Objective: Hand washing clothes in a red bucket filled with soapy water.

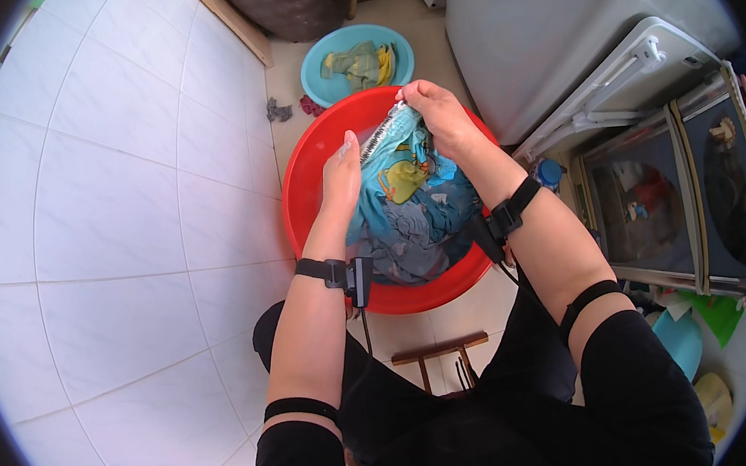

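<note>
A red basin point(304, 179) stands on the floor between my knees, filled with wet blue and grey clothes. Both hands hold a teal patterned garment point(401, 164) with a striped hem, lifted above the pile. My left hand point(341, 169) grips its left edge. My right hand point(435, 110) pinches the top of the hem at the basin's far rim. Black straps with small devices sit on both wrists.
A smaller blue basin point(323, 64) with green and yellow cloth lies beyond the red one. Small rags point(279, 111) rest on the floor beside it. A white washing machine point(646, 111) stands at my right. White tiled wall at left. A wooden stool point(441, 351) is under me.
</note>
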A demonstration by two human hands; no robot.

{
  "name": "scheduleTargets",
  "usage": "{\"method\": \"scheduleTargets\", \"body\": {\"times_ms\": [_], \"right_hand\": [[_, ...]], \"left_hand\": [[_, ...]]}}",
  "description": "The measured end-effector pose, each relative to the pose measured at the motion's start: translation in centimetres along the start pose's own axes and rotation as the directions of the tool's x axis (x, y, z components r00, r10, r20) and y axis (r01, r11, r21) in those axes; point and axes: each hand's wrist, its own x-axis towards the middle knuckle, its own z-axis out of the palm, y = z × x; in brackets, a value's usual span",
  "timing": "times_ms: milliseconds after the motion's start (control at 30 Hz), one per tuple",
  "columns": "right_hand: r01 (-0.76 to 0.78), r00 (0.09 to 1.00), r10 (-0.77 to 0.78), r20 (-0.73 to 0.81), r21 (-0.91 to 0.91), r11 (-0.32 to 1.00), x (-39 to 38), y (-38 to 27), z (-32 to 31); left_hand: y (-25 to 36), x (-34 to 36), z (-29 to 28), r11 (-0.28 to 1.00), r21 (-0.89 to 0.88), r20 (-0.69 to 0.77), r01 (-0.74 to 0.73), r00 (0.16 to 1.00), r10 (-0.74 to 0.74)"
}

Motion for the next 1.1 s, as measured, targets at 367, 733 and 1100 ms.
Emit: {"method": "scheduleTargets", "body": {"times_ms": [367, 733, 1100], "right_hand": [[0.11, 0.889, 0.298, 0.348, -0.793, 0.599, -2.9, 0.9, 3.7], [-0.035, 0.983, 0.046, 0.176, -0.064, 0.997, -1.0, -2.5, 1.3], [0.234, 0.968, -0.156, 0.198, -0.473, 0.849, -3.0, 2.8, 4.5]], "left_hand": [[-1.8, 1.9, -0.8, 0.931, -0.285, -0.07, -0.226, 0.974, 0.215], [-0.4, -0.1, -2.0, 0.91, 0.315, 0.168, -0.271, 0.959, 0.228], [-2.6, 2.9, -0.3, 0.698, -0.712, -0.128, -0.078, 0.992, -0.02]]}}
